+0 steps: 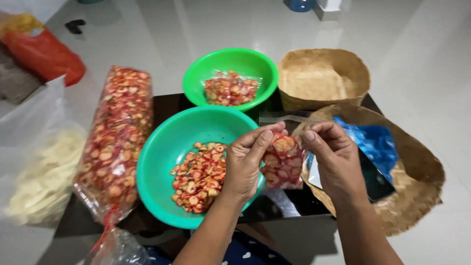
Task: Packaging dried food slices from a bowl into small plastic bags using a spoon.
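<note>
My left hand (244,162) and my right hand (334,158) both pinch the top of a small clear plastic bag (282,164) filled with red and yellow sliced crackers. The bag hangs between the hands, over the right rim of a teal bowl (162,152). Loose crackers (198,176) of the same kind lie in that bowl. Behind it a green bowl (216,64) holds one filled small bag (230,89).
A long clear sack of crackers (115,140) lies left of the teal bowl. Further left are a bag of pale chips (44,172) and an orange bag (44,56). A woven basket (324,76) stands at the back right. A woven tray (417,181) holds blue plastic (375,142).
</note>
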